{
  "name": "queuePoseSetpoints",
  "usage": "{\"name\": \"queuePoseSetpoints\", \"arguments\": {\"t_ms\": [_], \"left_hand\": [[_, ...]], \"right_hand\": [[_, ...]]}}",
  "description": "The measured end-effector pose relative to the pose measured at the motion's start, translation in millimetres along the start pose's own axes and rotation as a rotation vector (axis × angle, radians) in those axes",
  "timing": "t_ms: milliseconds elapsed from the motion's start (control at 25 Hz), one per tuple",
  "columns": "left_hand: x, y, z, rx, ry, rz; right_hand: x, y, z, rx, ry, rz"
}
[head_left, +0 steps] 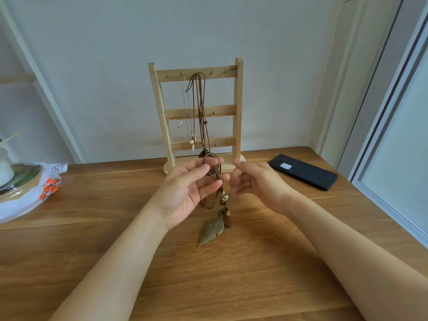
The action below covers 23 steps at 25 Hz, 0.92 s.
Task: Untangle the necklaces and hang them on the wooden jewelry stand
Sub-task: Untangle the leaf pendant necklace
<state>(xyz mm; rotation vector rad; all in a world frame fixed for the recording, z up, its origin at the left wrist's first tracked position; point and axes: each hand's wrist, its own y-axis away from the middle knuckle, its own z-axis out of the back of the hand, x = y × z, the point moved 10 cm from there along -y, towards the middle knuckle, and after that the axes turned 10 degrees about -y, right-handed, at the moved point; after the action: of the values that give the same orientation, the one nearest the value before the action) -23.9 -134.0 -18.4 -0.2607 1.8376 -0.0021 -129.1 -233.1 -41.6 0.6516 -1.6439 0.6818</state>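
Head view: on my feed a white bag (49, 184) lies at the table's (115, 262) left. The left hand (185, 193) pinches a brown cord necklace (217, 179), its leaf pendant (212, 230) hanging low, before the wooden jewelry stand (238, 100) bearing two hung necklaces (200, 100). The right hand (257, 186) is blurred beside the cord, so I cannot tell its grip; a black phone (303, 171) lies right.

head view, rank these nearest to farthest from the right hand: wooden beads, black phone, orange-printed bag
1. wooden beads: right beside the fingers of the right hand, on its left.
2. black phone: farther off, to its right.
3. orange-printed bag: far left, well past the left hand.
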Motion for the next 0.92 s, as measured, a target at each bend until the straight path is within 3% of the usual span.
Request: {"name": "queuePoseSetpoints", "arguments": {"t_ms": [120,200,280,440,600,720,920], "left_hand": [[0,-1,4,-0.01,0.04,-0.024],[-2,-3,9,-0.04,0.057,-0.047],[-5,-4,28,-0.158,0.078,-0.071],[5,7,97,-0.61,0.29,-0.026],[28,26,125,-0.906,0.209,0.088],[28,37,136,-1.046,0.081,0.112],[10,47,142,-1.129,-0.183,0.034]], "right_hand": [[-16,6,-40,0.307,0.021,-0.072],[-22,7,-45,0.364,0.078,-0.058],[-27,4,-37,0.308,0.035,-0.122],[-28,-7,21,-0.043,-0.066,-0.172],[-24,-8,55,-0.182,0.171,-0.154],[-18,-10,54,-0.195,0.316,-0.099],[-4,-11,57,-0.238,0.652,0.024]]}}
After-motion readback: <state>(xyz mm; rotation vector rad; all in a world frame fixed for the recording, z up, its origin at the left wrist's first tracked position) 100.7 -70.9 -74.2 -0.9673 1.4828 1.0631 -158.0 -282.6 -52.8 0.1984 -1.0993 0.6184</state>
